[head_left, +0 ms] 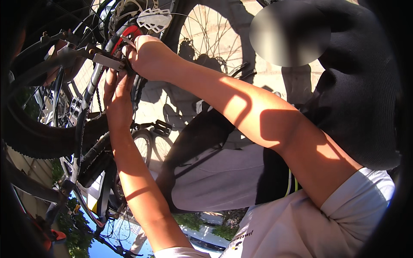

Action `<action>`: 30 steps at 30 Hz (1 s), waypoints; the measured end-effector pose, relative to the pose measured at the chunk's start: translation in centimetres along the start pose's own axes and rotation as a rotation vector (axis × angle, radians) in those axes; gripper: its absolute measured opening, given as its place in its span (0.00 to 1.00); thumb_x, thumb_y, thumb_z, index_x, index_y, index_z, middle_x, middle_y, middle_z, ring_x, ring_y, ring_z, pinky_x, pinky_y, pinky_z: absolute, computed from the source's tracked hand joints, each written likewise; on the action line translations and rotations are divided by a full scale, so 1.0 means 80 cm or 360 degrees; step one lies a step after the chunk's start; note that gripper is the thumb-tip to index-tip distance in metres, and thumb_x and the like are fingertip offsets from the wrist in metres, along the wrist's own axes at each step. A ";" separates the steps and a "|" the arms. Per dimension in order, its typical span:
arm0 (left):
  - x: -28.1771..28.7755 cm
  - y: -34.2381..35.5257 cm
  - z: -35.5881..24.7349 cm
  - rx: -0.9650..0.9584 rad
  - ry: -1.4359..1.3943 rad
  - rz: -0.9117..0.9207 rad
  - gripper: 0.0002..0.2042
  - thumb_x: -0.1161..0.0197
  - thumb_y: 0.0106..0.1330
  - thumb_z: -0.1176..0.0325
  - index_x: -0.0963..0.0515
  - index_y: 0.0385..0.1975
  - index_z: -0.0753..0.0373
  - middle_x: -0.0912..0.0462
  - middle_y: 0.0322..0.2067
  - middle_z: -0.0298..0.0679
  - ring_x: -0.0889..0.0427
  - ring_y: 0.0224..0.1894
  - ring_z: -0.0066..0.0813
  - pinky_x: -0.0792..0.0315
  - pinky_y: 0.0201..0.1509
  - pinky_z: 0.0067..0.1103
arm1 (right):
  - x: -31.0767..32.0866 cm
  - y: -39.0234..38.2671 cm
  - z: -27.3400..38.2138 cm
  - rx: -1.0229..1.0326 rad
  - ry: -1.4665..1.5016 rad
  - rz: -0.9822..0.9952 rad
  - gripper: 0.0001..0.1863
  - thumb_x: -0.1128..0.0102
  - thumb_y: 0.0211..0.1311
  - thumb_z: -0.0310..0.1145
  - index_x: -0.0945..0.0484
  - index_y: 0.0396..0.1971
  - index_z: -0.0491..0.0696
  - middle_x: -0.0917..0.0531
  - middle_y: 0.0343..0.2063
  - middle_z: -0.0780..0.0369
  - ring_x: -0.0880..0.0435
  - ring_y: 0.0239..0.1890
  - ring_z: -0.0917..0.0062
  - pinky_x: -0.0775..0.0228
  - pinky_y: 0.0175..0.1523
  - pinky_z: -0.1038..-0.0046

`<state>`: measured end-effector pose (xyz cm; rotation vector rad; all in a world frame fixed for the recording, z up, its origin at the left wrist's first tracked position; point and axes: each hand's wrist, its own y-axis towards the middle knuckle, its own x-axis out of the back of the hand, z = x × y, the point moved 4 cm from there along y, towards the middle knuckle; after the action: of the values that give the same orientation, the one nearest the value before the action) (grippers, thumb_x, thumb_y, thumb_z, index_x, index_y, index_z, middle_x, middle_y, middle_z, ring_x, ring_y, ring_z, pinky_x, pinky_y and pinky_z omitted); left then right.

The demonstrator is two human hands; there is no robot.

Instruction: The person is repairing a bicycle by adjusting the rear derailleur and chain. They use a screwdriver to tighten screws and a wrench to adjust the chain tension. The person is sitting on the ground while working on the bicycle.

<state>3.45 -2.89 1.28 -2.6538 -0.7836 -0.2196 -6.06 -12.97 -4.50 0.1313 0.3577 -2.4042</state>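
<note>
My left hand [119,101] reaches up along the bike frame, its fingers pressed together against a small grey metal bar [109,61]. Its fingertips are partly hidden behind the bar, and what they grip does not show clearly. Just above it, my right hand [148,58] is closed, with a thin pale rod [128,41] sticking out by the thumb and fingers. A red curved part [129,32] lies beside the right fingertips on the black bike tubing [89,92]. Both hands are close together, nearly touching.
A brake disc [122,12] and a perforated silver plate [154,19] sit above the hands. A wide black tyre [51,139] crosses the left, and a pedal [161,127] sticks out lower down. Another person in dark clothing [361,90] is close on the right. Shadows fall on the paving [204,28].
</note>
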 end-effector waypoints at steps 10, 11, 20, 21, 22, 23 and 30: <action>-0.040 -0.004 -0.018 0.0097 0.0282 0.0143 0.20 0.49 0.68 0.73 0.34 0.61 0.64 0.28 0.54 0.37 0.30 0.55 0.21 0.39 0.61 0.18 | 0.005 0.001 -0.023 0.0065 0.0161 -0.0095 0.13 0.51 0.63 0.35 0.24 0.29 0.41 0.22 0.19 0.54 0.23 0.23 0.67 0.32 0.30 0.69; -0.038 -0.006 -0.017 0.0092 0.0361 0.0117 0.20 0.48 0.68 0.73 0.34 0.60 0.63 0.28 0.54 0.37 0.30 0.55 0.21 0.39 0.61 0.19 | 0.006 -0.003 -0.023 0.0095 0.0142 -0.0178 0.13 0.52 0.64 0.35 0.24 0.30 0.40 0.21 0.20 0.53 0.22 0.23 0.67 0.32 0.31 0.69; -0.066 -0.007 0.007 -0.0189 0.1050 0.0370 0.17 0.37 0.61 0.68 0.25 0.50 0.58 0.28 0.48 0.38 0.27 0.49 0.28 0.35 0.56 0.22 | 0.042 -0.046 -0.065 -0.0083 0.0353 -0.0604 0.13 0.53 0.64 0.34 0.26 0.32 0.38 0.20 0.24 0.48 0.18 0.31 0.57 0.30 0.36 0.64; -0.074 -0.003 0.013 -0.0380 0.1162 0.0381 0.16 0.36 0.59 0.68 0.24 0.49 0.57 0.26 0.46 0.40 0.25 0.47 0.32 0.33 0.53 0.24 | 0.045 -0.048 -0.079 -0.0099 0.0363 -0.0676 0.14 0.53 0.64 0.34 0.25 0.32 0.38 0.20 0.24 0.49 0.18 0.30 0.57 0.30 0.35 0.65; -0.082 0.000 0.018 -0.0401 0.1284 0.0412 0.16 0.36 0.58 0.68 0.24 0.48 0.58 0.25 0.45 0.40 0.25 0.47 0.34 0.32 0.52 0.25 | 0.050 -0.052 -0.093 -0.0116 0.0347 -0.0784 0.14 0.53 0.64 0.36 0.25 0.32 0.39 0.20 0.24 0.49 0.19 0.29 0.57 0.29 0.36 0.64; -0.091 -0.003 0.022 -0.0396 0.1403 0.0436 0.16 0.36 0.57 0.69 0.24 0.46 0.58 0.24 0.45 0.40 0.24 0.47 0.36 0.31 0.52 0.26 | 0.053 -0.051 -0.115 -0.0518 0.0265 -0.0681 0.14 0.51 0.63 0.36 0.25 0.33 0.38 0.19 0.25 0.49 0.19 0.31 0.58 0.29 0.37 0.64; -0.132 0.017 0.039 -0.0413 0.1927 0.0535 0.18 0.36 0.55 0.62 0.24 0.45 0.60 0.21 0.44 0.44 0.22 0.46 0.40 0.30 0.52 0.30 | 0.154 -0.040 -0.262 -0.0764 -0.0447 -0.0768 0.15 0.51 0.61 0.35 0.22 0.38 0.40 0.20 0.38 0.46 0.21 0.44 0.52 0.30 0.50 0.61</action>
<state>-4.44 -7.97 -4.58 -2.1649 0.1040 -1.6717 -17.49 -12.33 -26.18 -0.5617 0.8993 -2.6668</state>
